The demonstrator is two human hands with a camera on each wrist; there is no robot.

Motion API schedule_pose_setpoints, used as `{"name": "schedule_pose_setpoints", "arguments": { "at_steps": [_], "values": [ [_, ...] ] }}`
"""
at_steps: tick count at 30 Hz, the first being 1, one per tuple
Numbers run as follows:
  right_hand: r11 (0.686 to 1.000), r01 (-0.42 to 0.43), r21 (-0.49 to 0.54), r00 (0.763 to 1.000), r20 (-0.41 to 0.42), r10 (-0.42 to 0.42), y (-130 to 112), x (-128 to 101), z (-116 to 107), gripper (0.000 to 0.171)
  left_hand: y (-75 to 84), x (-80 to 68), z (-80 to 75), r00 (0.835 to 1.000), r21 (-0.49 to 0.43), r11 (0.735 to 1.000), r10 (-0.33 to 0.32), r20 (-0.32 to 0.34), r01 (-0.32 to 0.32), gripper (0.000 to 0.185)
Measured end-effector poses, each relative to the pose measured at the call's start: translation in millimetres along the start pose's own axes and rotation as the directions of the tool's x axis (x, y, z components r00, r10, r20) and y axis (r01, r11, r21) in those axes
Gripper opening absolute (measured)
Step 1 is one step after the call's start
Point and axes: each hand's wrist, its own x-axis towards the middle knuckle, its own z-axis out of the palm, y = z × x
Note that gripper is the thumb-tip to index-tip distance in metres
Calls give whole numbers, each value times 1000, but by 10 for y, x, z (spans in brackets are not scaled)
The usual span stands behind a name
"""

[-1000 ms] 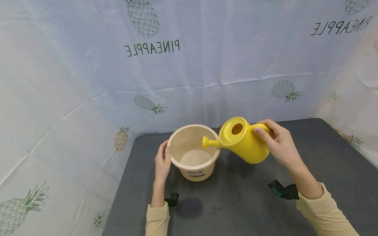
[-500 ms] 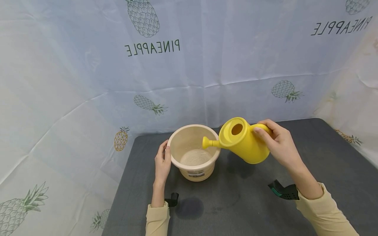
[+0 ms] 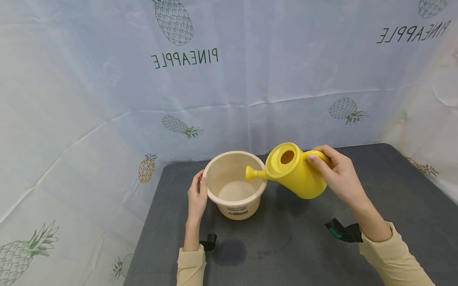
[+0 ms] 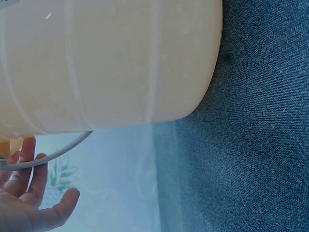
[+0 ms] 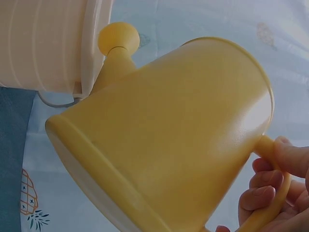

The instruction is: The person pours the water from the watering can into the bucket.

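A cream bucket (image 3: 236,211) stands upright on the dark table, with a pale surface that looks like rippled water inside. Against its left rim rests my left hand (image 3: 196,200), thumb and fingertips on the outside. In the left wrist view, a thin wire handle (image 4: 67,148) crosses the fingers of this hand (image 4: 34,205), and the little finger stays free. My right hand (image 3: 338,172) grips a yellow watering can (image 3: 304,178) by its handle, tilted left above the table. Its spout head (image 3: 249,173) hangs over the bucket's right side; any thin streams below it are faint.
Behind and beside the table (image 3: 272,262) hangs a pale curtain (image 3: 286,71) printed with pineapples. A dark round patch (image 3: 229,252) marks the table in front of the bucket. Black straps (image 3: 345,231) sit at both wrists.
Both hands, the bucket and the watering can hold nearly the same positions. Only the ripple pattern on the surface inside the bucket varies.
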Motion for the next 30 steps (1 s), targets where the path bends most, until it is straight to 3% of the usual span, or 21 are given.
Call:
{"name": "schedule_pose_setpoints", "arguments": {
  "at_steps": [30],
  "values": [
    [1000,9,-8,1000,-5,-9,-13,-5,-3,14,6,-1,-3,1000,1,1000,-8,2,8,36]
  ]
}}
